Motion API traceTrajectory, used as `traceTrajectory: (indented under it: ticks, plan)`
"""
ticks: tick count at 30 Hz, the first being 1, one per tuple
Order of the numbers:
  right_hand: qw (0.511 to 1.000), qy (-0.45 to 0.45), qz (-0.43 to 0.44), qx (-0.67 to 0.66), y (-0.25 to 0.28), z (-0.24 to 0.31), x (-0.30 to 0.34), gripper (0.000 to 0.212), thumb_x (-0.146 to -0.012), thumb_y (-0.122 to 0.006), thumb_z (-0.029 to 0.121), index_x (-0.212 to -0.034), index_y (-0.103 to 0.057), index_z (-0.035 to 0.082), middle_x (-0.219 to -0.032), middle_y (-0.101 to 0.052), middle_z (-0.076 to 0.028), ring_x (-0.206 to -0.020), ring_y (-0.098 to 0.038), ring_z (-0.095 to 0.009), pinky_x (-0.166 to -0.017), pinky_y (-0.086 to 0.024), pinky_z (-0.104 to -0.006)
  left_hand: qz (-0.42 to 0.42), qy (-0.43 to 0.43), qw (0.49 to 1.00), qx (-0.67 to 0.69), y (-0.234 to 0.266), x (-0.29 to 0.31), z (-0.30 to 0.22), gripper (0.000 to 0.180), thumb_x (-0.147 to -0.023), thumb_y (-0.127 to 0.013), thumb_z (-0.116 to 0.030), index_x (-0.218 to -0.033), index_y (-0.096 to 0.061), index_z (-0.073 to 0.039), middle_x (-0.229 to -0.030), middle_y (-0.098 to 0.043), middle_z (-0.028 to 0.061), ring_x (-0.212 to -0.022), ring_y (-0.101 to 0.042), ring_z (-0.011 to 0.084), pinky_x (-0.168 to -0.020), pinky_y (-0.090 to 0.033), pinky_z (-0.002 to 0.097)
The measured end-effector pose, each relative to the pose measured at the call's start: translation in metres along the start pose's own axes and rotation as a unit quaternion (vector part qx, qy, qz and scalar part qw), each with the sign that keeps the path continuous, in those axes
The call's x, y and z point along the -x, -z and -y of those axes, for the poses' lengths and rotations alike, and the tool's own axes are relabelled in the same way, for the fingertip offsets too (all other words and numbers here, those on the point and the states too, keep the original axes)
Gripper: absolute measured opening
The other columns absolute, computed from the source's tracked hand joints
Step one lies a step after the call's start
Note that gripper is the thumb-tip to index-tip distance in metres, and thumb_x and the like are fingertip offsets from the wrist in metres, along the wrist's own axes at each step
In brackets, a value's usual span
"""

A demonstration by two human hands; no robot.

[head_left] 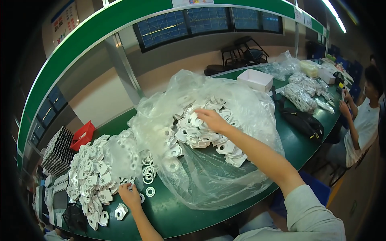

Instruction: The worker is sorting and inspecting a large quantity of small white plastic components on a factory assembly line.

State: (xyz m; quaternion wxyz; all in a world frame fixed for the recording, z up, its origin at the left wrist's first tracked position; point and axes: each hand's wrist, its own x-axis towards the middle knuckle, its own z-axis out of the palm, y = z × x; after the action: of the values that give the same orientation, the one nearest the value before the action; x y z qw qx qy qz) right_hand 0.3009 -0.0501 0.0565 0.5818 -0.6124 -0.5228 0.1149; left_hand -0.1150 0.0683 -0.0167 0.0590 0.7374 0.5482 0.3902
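The right hand (212,121) reaches into a large translucent plastic bag (257,114), fingertips on white flat plastic pieces with round holes (195,137) heaped inside; whether it grips one cannot be told. The left hand (130,196), fingers bent, is beside thin white plastic rings (149,174); its grip is hidden. Left of it spreads another heap of white holed pieces (89,170). All lie on a glossy green tabletop (171,219), with a red plastic bin (83,136) beyond.

I see a glossy, crinkled plastic bag (219,176), smooth plastic-looking parts (197,134) with a dull sheen, a smooth, shiny tabletop (169,211), and my own matt cloth sleeve (311,211).
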Motion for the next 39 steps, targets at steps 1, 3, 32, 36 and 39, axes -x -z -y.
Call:
traceTrajectory:
  ticks: [1,3,32,36,39]
  plan:
    - [1.000,0.000,0.003,-0.003,-0.002,0.008,0.001,0.031,-0.088,-0.049,0.020,-0.115,-0.060,0.007,-0.109,-0.060,-0.009,-0.095,-0.059,-0.022,-0.083,-0.046,-0.0328,-0.002,0.002,1.000,-0.003,0.002,-0.001,0.006,0.014,-0.068,-0.066,-0.005,-0.079,-0.058,-0.001,-0.088,-0.053,0.0120,-0.086,-0.051,0.0304,-0.079,-0.041,0.0368]
    - [0.981,-0.119,0.039,-0.149,-0.007,0.046,0.008,0.034,-0.087,-0.045,0.007,-0.119,-0.057,0.010,-0.102,-0.060,-0.006,-0.087,-0.059,-0.015,-0.073,-0.051,-0.0303,-0.069,-0.035,0.997,0.002,0.010,-0.004,0.022,0.013,-0.069,-0.065,-0.003,-0.080,-0.060,-0.001,-0.089,-0.055,0.0114,-0.084,-0.053,0.0285,-0.072,-0.043,0.0349]
    - [0.858,-0.170,0.086,-0.478,-0.112,0.024,0.134,0.019,-0.085,-0.047,-0.006,-0.094,-0.063,0.000,-0.118,-0.054,-0.011,-0.096,-0.060,-0.018,-0.083,-0.048,-0.0282,0.196,0.143,0.785,0.570,-0.032,0.031,-0.133,0.017,-0.087,-0.057,-0.011,-0.097,-0.063,0.002,-0.083,-0.063,0.0043,-0.069,-0.056,0.0096,-0.058,-0.045,0.0231]
    - [0.896,-0.180,0.114,-0.389,-0.113,0.029,0.136,0.019,-0.080,-0.047,-0.011,-0.077,-0.064,-0.002,-0.094,-0.064,-0.008,-0.084,-0.060,-0.013,-0.078,-0.046,-0.0242,0.213,0.173,0.764,0.583,-0.029,0.031,-0.131,0.018,-0.089,-0.056,-0.014,-0.095,-0.064,0.001,-0.082,-0.062,0.0024,-0.068,-0.055,0.0080,-0.057,-0.044,0.0224]
    - [0.929,-0.110,0.089,-0.342,-0.117,0.021,0.139,0.022,-0.080,-0.042,-0.009,-0.078,-0.063,-0.001,-0.078,-0.063,-0.002,-0.074,-0.057,-0.009,-0.067,-0.045,-0.0218,0.263,0.066,0.838,0.474,-0.033,0.036,-0.136,0.016,-0.087,-0.057,-0.011,-0.093,-0.064,0.002,-0.080,-0.061,0.0006,-0.067,-0.054,0.0054,-0.055,-0.041,0.0198]
